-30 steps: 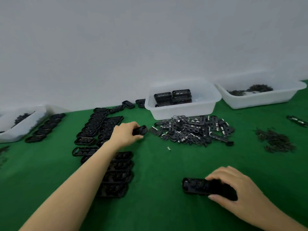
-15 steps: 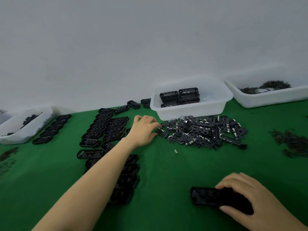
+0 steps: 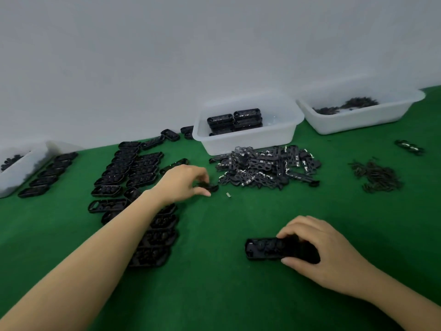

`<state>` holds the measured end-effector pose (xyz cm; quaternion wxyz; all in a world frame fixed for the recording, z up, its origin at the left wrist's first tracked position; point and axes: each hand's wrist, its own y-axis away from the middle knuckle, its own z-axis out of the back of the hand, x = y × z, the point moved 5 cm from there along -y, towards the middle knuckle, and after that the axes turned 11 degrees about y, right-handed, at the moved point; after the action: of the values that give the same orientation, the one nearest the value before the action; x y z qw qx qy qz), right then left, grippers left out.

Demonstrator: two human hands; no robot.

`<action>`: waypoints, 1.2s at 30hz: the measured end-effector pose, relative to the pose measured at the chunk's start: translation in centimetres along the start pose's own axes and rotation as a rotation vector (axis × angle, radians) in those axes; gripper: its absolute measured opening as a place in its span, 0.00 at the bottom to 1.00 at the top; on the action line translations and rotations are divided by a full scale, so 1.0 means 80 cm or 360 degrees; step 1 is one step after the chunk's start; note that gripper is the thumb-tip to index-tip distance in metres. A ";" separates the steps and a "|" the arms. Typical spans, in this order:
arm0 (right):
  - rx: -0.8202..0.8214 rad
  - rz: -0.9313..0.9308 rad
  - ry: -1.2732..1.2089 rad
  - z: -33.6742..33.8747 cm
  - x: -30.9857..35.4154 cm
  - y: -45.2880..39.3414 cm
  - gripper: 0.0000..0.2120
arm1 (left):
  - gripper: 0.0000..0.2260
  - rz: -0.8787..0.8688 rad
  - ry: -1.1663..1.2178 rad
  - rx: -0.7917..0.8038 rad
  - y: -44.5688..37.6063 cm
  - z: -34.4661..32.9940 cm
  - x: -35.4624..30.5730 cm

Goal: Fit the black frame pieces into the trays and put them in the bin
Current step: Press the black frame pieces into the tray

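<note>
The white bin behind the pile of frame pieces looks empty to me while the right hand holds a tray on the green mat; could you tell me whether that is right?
Not quite: the white bin is not empty. The head view shows black trays stacked inside it. The rest stands: it sits behind the pile of frame pieces, and the right hand holds a tray on the green mat.

open green mat [image 3: 214, 235] between tray rows [image 3: 133, 173], frame pile [image 3: 265, 168]
</note>
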<state>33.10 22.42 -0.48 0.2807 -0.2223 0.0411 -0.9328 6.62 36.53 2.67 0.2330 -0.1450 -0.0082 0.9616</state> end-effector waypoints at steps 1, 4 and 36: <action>0.0006 -0.0003 0.0000 0.000 0.000 0.000 0.13 | 0.17 0.0002 0.0037 -0.0023 0.004 -0.001 0.000; 0.0010 -0.0012 -0.0021 0.001 0.001 0.000 0.13 | 0.16 0.0056 0.0169 -0.0122 0.012 -0.001 0.002; -0.0056 -0.0122 -0.0114 0.002 -0.008 -0.002 0.22 | 0.11 -0.0319 0.0073 0.0387 0.052 -0.032 -0.239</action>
<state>33.50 22.93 -0.56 0.2420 -0.2618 0.0389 -0.9335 21.78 24.09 5.11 0.3437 -0.1359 0.0992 0.9239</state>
